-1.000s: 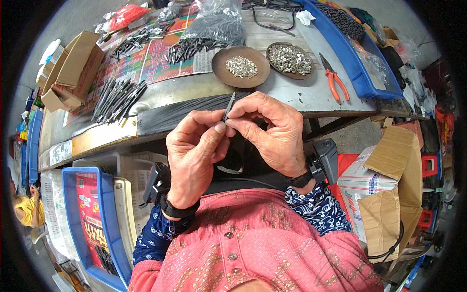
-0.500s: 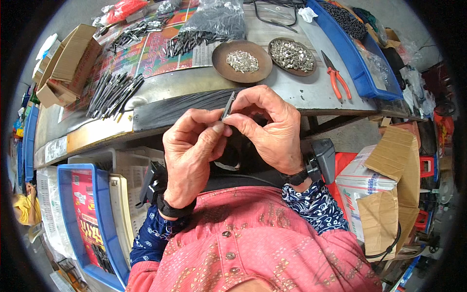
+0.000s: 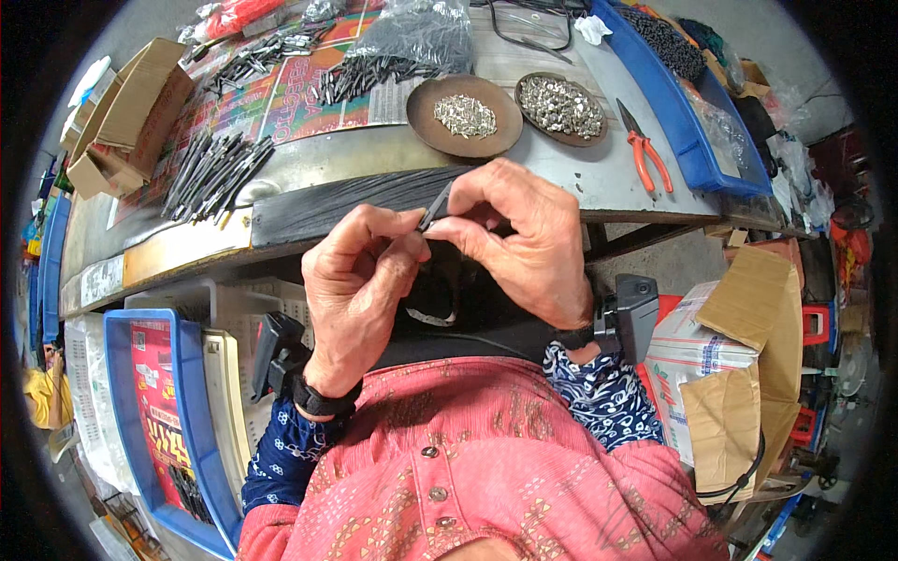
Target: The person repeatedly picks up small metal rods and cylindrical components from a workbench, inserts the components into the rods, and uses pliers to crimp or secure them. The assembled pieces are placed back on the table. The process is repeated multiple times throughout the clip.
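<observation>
- The left hand and right hand meet just in front of the workbench edge, both pinching one thin dark metal pin between thumb and fingertips.
- The pin is slim, grey-black and tilted, with its upper end poking out above the fingers; the rest is hidden.
- Likely risk: so little of it is gripped that a twist could flick it out, dropping it onto the lap.
- Two round dishes of small silvery parts and orange-handled pliers lie on the bench beyond.
</observation>
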Demonstrator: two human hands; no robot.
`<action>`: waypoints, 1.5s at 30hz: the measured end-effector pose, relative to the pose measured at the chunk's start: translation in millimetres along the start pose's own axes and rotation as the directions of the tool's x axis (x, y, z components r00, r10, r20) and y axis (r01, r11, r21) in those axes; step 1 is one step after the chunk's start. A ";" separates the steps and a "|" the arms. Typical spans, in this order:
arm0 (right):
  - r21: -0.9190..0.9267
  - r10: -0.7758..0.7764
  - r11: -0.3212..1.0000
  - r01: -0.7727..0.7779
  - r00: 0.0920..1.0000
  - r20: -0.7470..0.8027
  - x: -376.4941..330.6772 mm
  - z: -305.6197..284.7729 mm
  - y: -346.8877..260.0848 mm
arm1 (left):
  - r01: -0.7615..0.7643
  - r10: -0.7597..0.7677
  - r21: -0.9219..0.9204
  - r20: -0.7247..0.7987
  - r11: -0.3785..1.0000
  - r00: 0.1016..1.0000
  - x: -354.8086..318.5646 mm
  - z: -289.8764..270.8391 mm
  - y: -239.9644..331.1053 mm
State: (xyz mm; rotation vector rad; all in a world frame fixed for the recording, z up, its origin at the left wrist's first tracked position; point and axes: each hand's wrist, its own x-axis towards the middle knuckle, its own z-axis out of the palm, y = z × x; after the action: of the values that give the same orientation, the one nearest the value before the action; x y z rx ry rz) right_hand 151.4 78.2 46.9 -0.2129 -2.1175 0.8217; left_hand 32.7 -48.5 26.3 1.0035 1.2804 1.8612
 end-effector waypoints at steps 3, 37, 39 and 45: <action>-0.030 -0.041 0.999 0.041 0.999 -0.007 -3.9 6.3 -0.8 | 0.028 -0.033 -0.167 -0.026 0.986 0.999 -0.4 1.4 -3.2; 0.200 0.331 0.926 -0.320 0.943 -0.026 -3.3 26.2 -2.3 | 0.029 -0.049 -0.271 -0.068 0.962 0.996 -5.0 3.2 -5.8; 0.257 0.354 0.915 -0.312 0.925 -0.140 -0.2 22.0 -0.7 | 0.052 -0.071 -0.233 -0.072 0.971 0.995 -4.9 1.5 -4.8; 0.109 0.210 0.972 -0.209 0.978 0.007 -4.4 23.8 -4.4 | 0.041 -0.056 -0.272 -0.047 0.961 0.997 -3.6 0.4 -4.5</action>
State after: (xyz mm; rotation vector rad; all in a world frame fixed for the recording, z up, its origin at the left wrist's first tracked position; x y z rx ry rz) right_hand 136.7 61.5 36.3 -0.3848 -2.0627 1.0562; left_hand 35.2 -49.9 21.3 0.7740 1.0342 1.9731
